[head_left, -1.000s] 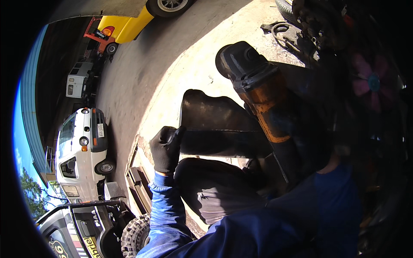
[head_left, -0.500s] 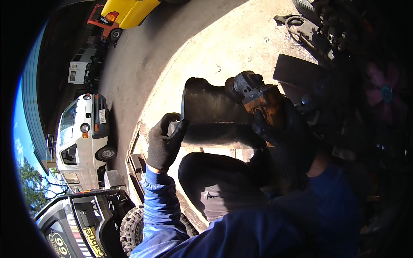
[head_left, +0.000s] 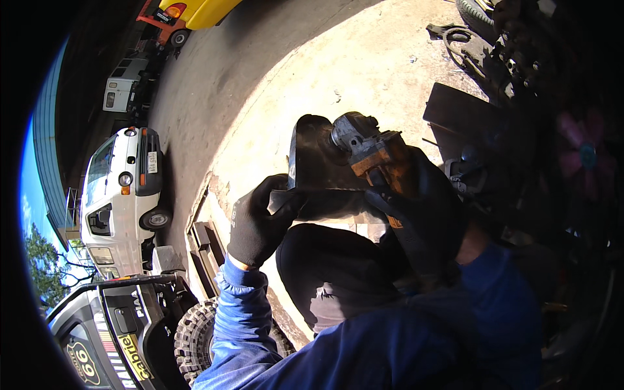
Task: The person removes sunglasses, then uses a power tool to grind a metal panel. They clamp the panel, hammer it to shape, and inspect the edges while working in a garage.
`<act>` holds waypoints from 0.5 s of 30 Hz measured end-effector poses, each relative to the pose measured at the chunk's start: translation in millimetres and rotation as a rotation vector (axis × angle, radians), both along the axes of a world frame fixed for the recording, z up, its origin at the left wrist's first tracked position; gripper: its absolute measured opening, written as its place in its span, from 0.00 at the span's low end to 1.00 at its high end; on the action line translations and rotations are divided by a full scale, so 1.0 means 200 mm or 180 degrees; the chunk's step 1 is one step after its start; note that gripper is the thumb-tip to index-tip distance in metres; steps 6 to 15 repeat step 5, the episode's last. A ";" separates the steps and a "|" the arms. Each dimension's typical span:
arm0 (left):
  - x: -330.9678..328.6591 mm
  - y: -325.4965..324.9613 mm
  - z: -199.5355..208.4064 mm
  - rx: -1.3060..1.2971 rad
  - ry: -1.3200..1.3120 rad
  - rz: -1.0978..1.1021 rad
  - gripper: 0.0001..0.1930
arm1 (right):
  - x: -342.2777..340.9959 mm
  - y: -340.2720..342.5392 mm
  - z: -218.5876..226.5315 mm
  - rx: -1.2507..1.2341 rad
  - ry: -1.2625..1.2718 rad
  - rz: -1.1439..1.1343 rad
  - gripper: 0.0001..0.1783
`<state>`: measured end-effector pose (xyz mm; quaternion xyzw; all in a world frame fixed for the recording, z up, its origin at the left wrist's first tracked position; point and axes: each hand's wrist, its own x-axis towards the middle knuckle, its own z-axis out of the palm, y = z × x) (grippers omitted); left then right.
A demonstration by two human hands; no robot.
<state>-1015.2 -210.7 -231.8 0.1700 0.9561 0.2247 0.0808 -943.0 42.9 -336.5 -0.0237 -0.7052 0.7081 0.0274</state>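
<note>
My left hand [head_left: 262,221], in a dark glove, pinches the left edge of a dark bent metal sheet [head_left: 325,175]. The sheet is curved along its far side and sits above my knee. In my gloved right hand [head_left: 422,208] is an angle grinder [head_left: 377,153] with an orange body and a grey metal head. My fingers wrap round its body. The grinder's head lies over the far right part of the sheet; its disc is mostly in shadow, and I cannot tell whether it touches the metal.
A white van [head_left: 123,201] stands to the left, with a dark vehicle [head_left: 117,331] and a knobby tyre [head_left: 195,341] nearer. A dark flat panel [head_left: 461,123] and metal parts [head_left: 461,52] lie on the right. A yellow vehicle [head_left: 208,12] is far off. Concrete floor [head_left: 279,84] stretches ahead.
The grinder has moved left across the sheet, its head now further over the metal. My left hand and the sheet's left edge have shifted slightly right. The view has turned a little.
</note>
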 end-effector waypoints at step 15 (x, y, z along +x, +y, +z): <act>0.04 -0.06 -0.02 0.0005 -0.0096 -0.0079 0.14 | 0.00 -0.04 0.01 -0.0369 -0.0244 0.0097 0.41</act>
